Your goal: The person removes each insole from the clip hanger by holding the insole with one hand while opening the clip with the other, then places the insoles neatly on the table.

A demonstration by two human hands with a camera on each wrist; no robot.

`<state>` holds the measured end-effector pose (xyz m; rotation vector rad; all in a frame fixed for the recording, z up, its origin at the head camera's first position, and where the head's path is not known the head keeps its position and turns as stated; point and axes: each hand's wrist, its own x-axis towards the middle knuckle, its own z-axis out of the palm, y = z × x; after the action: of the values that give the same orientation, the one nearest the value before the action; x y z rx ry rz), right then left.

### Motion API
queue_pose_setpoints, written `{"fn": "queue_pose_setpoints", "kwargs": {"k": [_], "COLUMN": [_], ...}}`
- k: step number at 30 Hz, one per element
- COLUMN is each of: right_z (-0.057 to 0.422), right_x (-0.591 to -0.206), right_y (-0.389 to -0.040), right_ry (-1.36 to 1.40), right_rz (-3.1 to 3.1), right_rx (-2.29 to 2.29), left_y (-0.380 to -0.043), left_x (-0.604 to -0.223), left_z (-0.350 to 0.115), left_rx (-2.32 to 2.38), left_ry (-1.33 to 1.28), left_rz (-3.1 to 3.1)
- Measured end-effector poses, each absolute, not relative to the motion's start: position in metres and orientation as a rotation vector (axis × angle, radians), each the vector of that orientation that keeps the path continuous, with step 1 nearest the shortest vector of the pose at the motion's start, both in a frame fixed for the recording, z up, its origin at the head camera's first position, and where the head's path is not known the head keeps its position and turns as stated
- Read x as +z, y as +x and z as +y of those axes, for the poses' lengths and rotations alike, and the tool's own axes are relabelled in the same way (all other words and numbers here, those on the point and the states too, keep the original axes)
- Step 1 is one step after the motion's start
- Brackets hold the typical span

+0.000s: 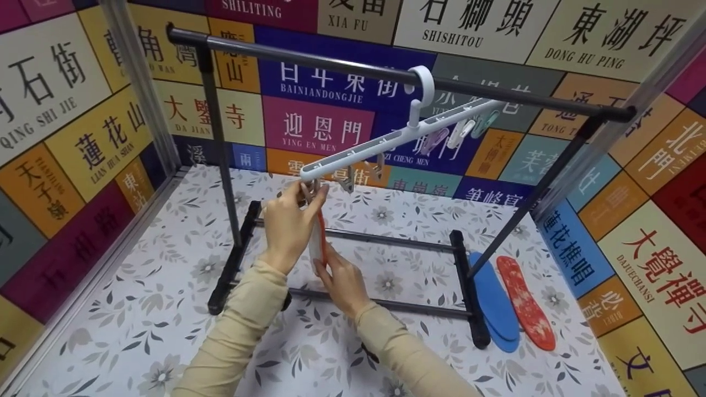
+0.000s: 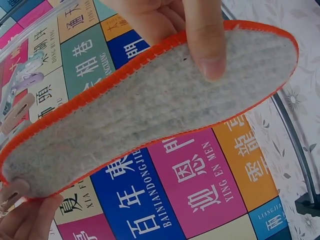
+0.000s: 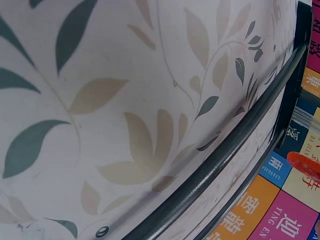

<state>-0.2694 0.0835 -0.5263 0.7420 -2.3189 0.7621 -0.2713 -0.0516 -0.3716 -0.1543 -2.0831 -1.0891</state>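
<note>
A grey felt insole with an orange edge (image 2: 150,105) hangs upright below the near end of a white clip hanger (image 1: 361,150). My left hand (image 1: 289,226) is up at that end, pinching a clothes clip (image 2: 15,192) at the insole's upper tip. Lower down, my right hand (image 1: 345,281) grips the insole between thumb and fingers, the thumb flat on its grey face in the left wrist view. In the right wrist view only the insole's orange end (image 3: 304,165) shows at the right edge.
The hanger hooks over the top bar (image 1: 331,66) of a black rack. More clips (image 1: 466,132) dangle along it. Blue insoles (image 1: 496,303) and a red patterned insole (image 1: 527,303) lie right of the rack on a floral cloth (image 1: 165,331). Sign-covered walls surround it.
</note>
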Motion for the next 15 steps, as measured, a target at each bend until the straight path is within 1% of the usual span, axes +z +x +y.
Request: {"fn": "queue_pose_setpoints", "kwargs": {"k": [15], "right_z": [0.093], "right_x": [-0.534], "right_y": [-0.258], "right_ry": [0.773], "right_rz": [-2.201], "right_rx": [0.848], "left_y": [-0.272], "left_x": [-0.372], "left_z": [-0.046], "left_rx": [-0.964], "left_ry": [-0.161], "left_rz": [-2.126]}}
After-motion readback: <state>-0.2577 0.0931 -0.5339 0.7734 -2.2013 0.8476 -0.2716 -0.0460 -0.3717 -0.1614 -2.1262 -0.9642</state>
